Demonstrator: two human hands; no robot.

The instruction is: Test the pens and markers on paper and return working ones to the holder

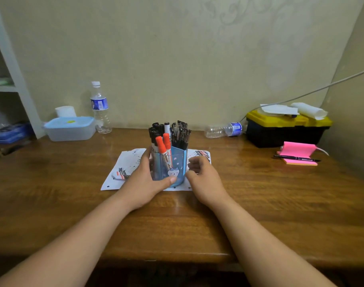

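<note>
A blue see-through pen holder (175, 162) stands on a scribbled white paper (125, 162) in the middle of the wooden desk. It is packed with several black pens (180, 132) and two orange-capped markers (162, 145). My left hand (144, 179) grips the holder from its left side, thumb across the front near the base. My right hand (201, 177) hovers just to the right of the holder, fingers loosely curled, holding nothing.
A lidded plastic box (70, 128), tissue roll and upright water bottle (100, 107) stand at the back left. A bottle (223, 129) lies on its side behind the holder. At the right are a black-and-yellow toolbox (286, 129) and pink sticky notes (299, 153) with a black pen (297, 158).
</note>
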